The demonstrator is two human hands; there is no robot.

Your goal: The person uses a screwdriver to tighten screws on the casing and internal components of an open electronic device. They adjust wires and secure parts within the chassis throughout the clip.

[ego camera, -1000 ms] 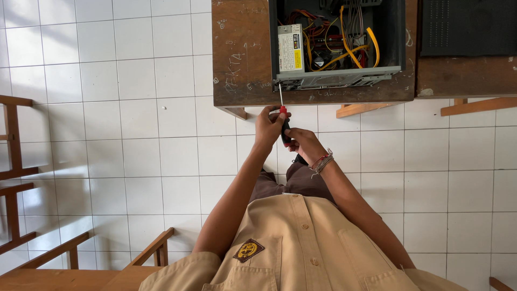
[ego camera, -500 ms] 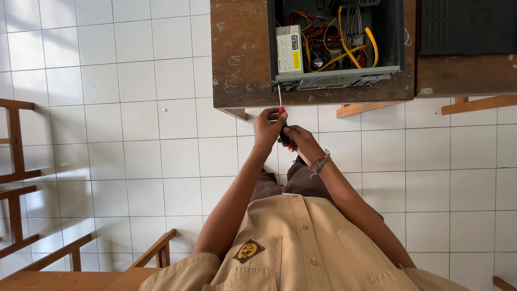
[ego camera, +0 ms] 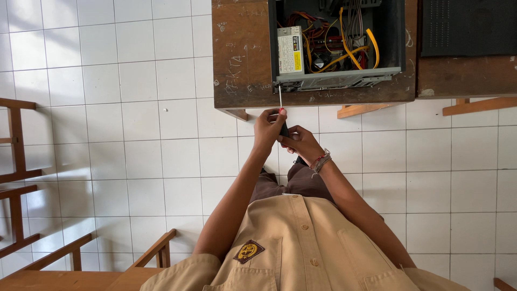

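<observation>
The top of the open computer case (ego camera: 336, 46) is cut off by the frame, and I hold both arms out, my left hand (ego camera: 267, 128) and right hand (ego camera: 301, 144) closed around the screwdriver (ego camera: 281, 110), its tip touching the case's lower left corner, where yellow cables (ego camera: 350, 51) and a power supply (ego camera: 291, 49) sit inside.

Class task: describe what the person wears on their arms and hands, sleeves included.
Both arms are bare below short khaki sleeves. The right hand has a bracelet at the wrist, with red and pale bands. The left hand shows no glove, ring or band. The khaki shirt has buttons, chest pockets and a dark diamond-shaped badge.
</observation>
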